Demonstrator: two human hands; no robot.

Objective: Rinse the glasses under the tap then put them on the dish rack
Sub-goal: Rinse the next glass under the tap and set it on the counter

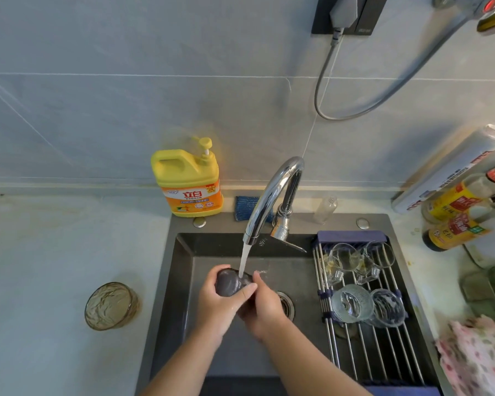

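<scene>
Both hands were over the dark grey rectangular sink (180, 295). Between them they held a dark smoky drinking glass (229, 284), tilted on its side directly under the curved chrome tap (272, 192). The stream of water (244, 258) fell on the upper part of this glass, near its rim. The left hand (219, 305) was curled around the body of the glass, with the thumb lying across its side. The right hand (265, 310) gripped it from the right and from below, fingers bent around it. How the lower fingers lay, I could not tell.

A dish rack of steel rods with dark blue ends (383, 352) lay across the right part of the sink. At its far end stood a clear glass cup with a handle (344, 257) and, just beside it, a second clear handled cup (376, 257). Nearer to the person rested a clear ribbed glass (352, 302), touching another ribbed glass (387, 307) on its right.

On the pale countertop (40, 267) left of the sink, an amber textured glass (112, 305) stood upright, well apart from the hands. A yellow detergent bottle with a pump (187, 184) stood at the wall behind the sink, and a blue cloth (247, 208) lay near the base of the tap. A pink flowered cloth (477, 355) lay at the right edge.
</scene>
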